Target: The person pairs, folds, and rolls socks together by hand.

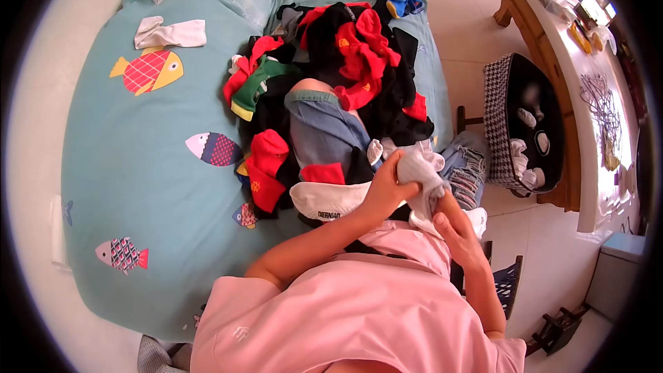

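Note:
Above my lap, my left hand (pixel 392 183) pinches a pale grey sock (pixel 426 174) between thumb and fingers. My right hand (pixel 457 229) grips the same sock from its lower right side, and some of its fingers are hidden by the fabric. Other white cloth bunches just behind and beneath the hands. Across my lap lies a white sock (pixel 324 200) with dark lettering. Red socks (pixel 266 169) lie left of my knee, close to a green sock (pixel 266 83) with a yellow end.
Black and red socks (pixel 362 55) are heaped on the fish-patterned bed (pixel 159 200). One white sock (pixel 169 32) lies apart at upper left. Right of the bed stands a houndstooth basket (pixel 498 117) with several white items inside, beside a wooden table (pixel 552 41).

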A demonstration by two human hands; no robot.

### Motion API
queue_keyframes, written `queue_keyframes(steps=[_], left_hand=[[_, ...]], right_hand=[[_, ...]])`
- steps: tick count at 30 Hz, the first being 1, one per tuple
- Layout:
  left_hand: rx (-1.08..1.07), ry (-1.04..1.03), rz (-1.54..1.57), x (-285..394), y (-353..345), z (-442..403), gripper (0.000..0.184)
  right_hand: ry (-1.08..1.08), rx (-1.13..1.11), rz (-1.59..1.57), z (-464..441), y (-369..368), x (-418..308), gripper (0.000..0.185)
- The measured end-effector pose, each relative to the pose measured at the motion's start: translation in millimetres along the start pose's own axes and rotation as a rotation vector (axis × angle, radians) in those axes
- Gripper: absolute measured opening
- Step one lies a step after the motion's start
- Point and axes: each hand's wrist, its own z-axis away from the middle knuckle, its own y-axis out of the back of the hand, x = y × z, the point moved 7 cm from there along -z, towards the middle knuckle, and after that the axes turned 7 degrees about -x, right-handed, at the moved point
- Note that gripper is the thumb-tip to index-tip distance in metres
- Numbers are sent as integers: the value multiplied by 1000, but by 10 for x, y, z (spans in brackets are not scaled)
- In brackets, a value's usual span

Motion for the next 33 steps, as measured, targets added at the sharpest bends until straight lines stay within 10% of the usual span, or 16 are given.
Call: queue_keyframes(steps=[3,7,10,15,24,27,33], left_hand=[[219,-101,-60,152,382,-196,38],[-319,-54,-373,-60,-134,58,54],[-273,-160,-626,71,24,86,65],[-170,-9,-553,278,508,172,51],[-247,13,-386,328,329,131,37],[-164,0,-342,428,519,168,38],[-145,177,351,534,815,131,64]], right_hand=[[-1,249,64,146,174,-194,48],[-61,309,404,-6,210,-73,52],[-234,216,357,-20,662,610,47],[97,995,1,269,1907,458,46],[89,151,484,-1976,930,409,33],[435,576,774,-2023,749,202,26],[695,62,723,-1090,-579,-655,26]])
